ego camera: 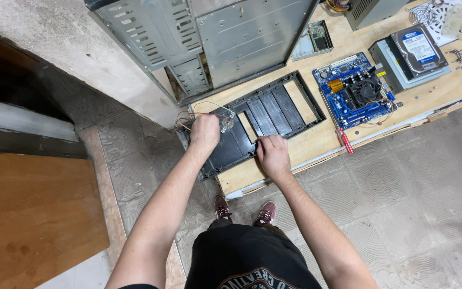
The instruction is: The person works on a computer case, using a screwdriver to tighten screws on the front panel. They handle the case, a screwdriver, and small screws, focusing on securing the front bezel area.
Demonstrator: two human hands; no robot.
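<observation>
A: We stand on a grey tiled floor (402, 192), a wooden board at far left, with the bench (316, 139) before us and the bare metal case (215, 43) upright at its back edge.

B: The black panel (263, 115) lies at the near left corner of the bench, its left end jutting past the edge.

A: Our left hand (204, 132) is curled on that overhanging end, fingers closed about the thin wires (209, 105); what exactly it pinches we cannot tell. Our right hand (272, 152) presses the near rim, fingers bent and narrow, holding nothing.

B: We judge a hard tug could snap the wires, or tip the panel off the corner.

A: Rightward, the red screwdriver (344, 140) sits at the near edge and could be knocked off. The blue board (355, 88) and the drive (418, 51) crowd the right end.

B: So our free room is the bare strip between panel and near edge.
</observation>
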